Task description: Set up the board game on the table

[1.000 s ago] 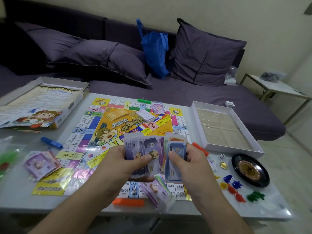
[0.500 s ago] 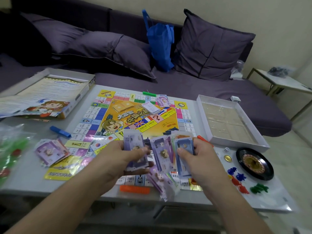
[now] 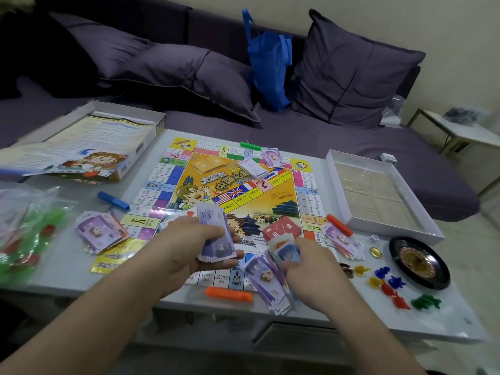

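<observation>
Purple play-money notes [image 3: 216, 236] sit as a stack in the left hand [image 3: 189, 247], thumb on top and fingers curled underneath, held just above the near edge of the game board [image 3: 243, 190]. Right hand [image 3: 311, 269] pinches a smaller bundle of blue and orange notes [image 3: 286, 253], fingers closed around it, over the board's near right corner. Beneath that hand a loose purple pile [image 3: 266, 282] lies fanned across the board's near edge. A red card deck [image 3: 282, 228] rests on the board just beyond the right hand. The board lies flat and open on the white table [image 3: 67, 255]. An orange stick [image 3: 228, 293] lies on the table just off the board's near edge. Right of the board: further notes [image 3: 342, 240], a die [image 3: 374, 238], a gold coin [image 3: 375, 252], a black roulette wheel [image 3: 419, 262], coloured plastic tokens [image 3: 389, 282] and the open box tray [image 3: 376, 196]. Left of the board: another note pile [image 3: 100, 231], a blue stick [image 3: 113, 200] and the box lid [image 3: 86, 147].
</observation>
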Motion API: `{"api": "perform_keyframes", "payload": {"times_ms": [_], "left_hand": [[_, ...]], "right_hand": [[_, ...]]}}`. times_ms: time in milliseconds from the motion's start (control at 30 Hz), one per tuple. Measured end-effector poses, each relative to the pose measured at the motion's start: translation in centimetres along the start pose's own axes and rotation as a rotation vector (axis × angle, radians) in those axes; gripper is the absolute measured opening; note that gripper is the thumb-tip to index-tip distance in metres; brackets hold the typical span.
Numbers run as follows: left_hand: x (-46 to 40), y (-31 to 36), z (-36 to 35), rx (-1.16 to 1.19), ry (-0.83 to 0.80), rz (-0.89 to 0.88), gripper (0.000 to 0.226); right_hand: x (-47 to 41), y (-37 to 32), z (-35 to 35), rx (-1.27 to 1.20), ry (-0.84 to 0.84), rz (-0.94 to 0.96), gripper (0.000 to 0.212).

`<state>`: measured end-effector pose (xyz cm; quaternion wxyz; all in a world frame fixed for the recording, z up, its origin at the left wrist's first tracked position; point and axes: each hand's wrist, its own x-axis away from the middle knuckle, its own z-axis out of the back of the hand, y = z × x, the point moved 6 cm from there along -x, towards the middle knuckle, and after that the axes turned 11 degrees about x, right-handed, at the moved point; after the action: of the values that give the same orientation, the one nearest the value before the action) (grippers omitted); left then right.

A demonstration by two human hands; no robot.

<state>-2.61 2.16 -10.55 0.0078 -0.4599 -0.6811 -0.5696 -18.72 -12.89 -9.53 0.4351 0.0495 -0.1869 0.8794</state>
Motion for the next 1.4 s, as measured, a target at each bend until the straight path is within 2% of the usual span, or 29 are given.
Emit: {"api": "perform_keyframes", "payload": {"times_ms": [100,167,300,367,567,733,833,1033,1233,1400], "left_hand": [[0.1,0.1,-0.1,0.007,-0.018,-0.013,0.01],[0.3,0.1,-0.5,-0.007,-0.053,-0.033,0.011],[1.1,-0.3,-2.0,-0.03,-0.15,-0.082,0.015],[1.3,-0.8,-3.0,-0.044,-0.197,-0.093,0.019],[1.5,-1.4,-5.3,-0.038,-0.32,-0.073,0.027],[1.4,-1.5,-6.3,-0.016,-0.392,-0.06,0.022],[1.1,-1.5,-6.7,-0.099,-0.366,-0.119,0.02],[0.6,-1.9,-7.8,-0.172,-0.31,-0.173,0.019],[0.1,-2.7,-9.1,-0.039,-0.278,-0.142,0.025],[-0.1,-3.1,-10.7,0.028,-0.324,-0.069,0.028]], "right_hand": [[0.4,0.1,0.6,-0.027,-0.005,-0.011,0.016],[0.5,0.3,1.5,-0.145,0.029,-0.002,0.015],[0.8,0.2,2.6,-0.677,0.021,0.044,0.016],[0.9,-0.3,2.4,-0.843,-0.02,0.071,0.014],[0.4,0.4,2.0,-0.864,0.053,0.043,0.013],[0.3,1.6,2.8,-0.887,0.093,0.05,0.014],[0.4,2.3,3.1,-0.897,0.118,0.046,0.012],[0.4,3.5,3.9,-0.757,0.22,0.064,0.009],[0.4,4.3,3.9,-0.788,0.193,0.045,0.011],[0.6,5.2,4.7,-0.785,0.205,0.027,0.015]]}}
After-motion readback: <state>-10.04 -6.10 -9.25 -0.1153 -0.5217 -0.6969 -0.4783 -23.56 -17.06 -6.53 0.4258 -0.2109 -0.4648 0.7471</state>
